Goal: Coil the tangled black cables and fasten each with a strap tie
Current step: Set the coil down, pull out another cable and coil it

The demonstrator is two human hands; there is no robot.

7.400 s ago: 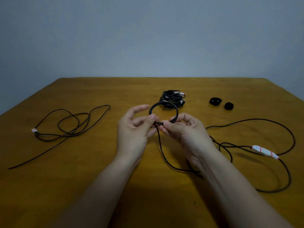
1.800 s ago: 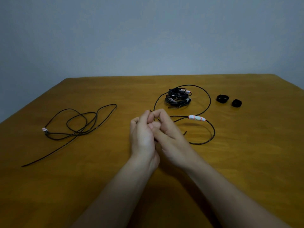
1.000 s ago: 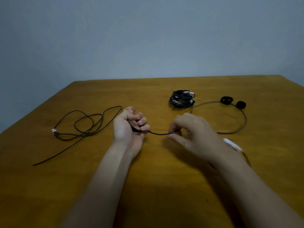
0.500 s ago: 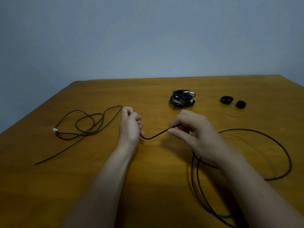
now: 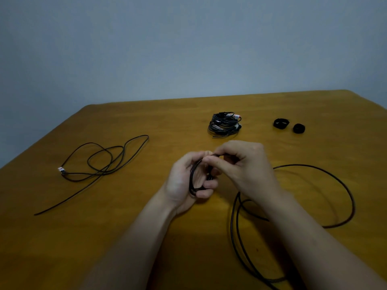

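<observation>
My left hand [image 5: 184, 181] holds a small coil of a black cable [image 5: 192, 178], its fingers curled round the loops. My right hand [image 5: 240, 166] pinches the same cable at the top of that coil, touching my left fingertips. The cable's loose length [image 5: 343, 185] lies in wide loops on the wooden table [image 5: 146, 216] to the right and under my right forearm. A second tangled black cable [image 5: 100, 164] with a white plug lies at the left. Two black strap ties [image 5: 281, 123] [image 5: 298, 128] sit at the far right.
A pile of coiled black cables [image 5: 225, 124] with white plugs rests at the back centre, beyond my hands. The table's far edge runs along a plain grey-blue wall, and its left edge slants toward me.
My hands came together from being apart with a taut stretch of cable between them. My right hand brought the cable over to my left hand, laying a loop onto the coil.
</observation>
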